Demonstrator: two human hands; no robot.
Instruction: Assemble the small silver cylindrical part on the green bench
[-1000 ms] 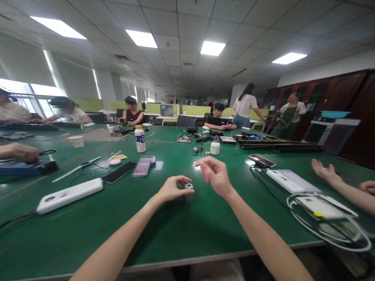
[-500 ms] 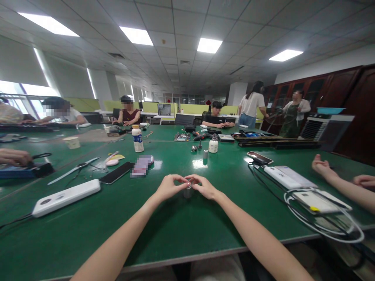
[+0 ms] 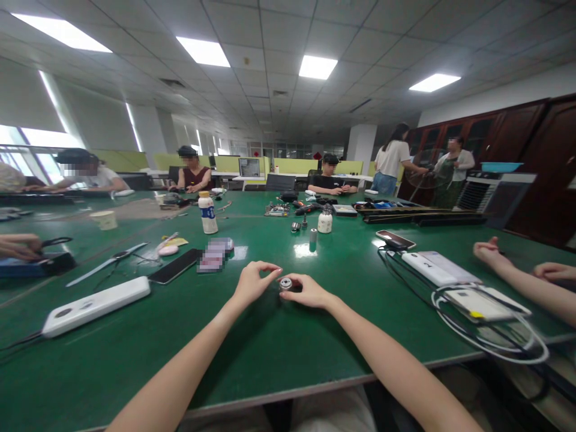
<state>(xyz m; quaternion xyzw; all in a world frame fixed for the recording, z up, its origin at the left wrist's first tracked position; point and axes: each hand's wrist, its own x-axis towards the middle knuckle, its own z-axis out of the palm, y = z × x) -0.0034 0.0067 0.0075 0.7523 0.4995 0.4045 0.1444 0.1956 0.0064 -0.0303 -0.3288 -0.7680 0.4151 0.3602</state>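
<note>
A small silvery metal cylinder (image 3: 285,282) stands upright on the green table in front of me, its round top with a dark centre facing up. My right hand (image 3: 308,291) is closed around it, thumb in front and fingers behind. Just to the left and slightly above, my left hand (image 3: 255,281) is apart from the cylinder, thumb and forefinger tips brought together in a pinch. Whatever may be between those fingertips is too small to make out. Beyond my hands stands another small metal cylinder (image 3: 313,239), near a white jar (image 3: 324,222) and some small metal parts (image 3: 296,227).
On the left lie a white power strip (image 3: 96,306), a black phone (image 3: 175,266) and scissors-like blades (image 3: 108,263). A drink bottle (image 3: 207,213) stands farther back. Phones, power banks (image 3: 429,268) and looped cables (image 3: 443,318) lie right, near another person's hands (image 3: 495,255).
My left hand has drawn away from the cylinder, up and left, uncovering its top. My right hand has closed around the cylinder. The view has shifted slightly.
</note>
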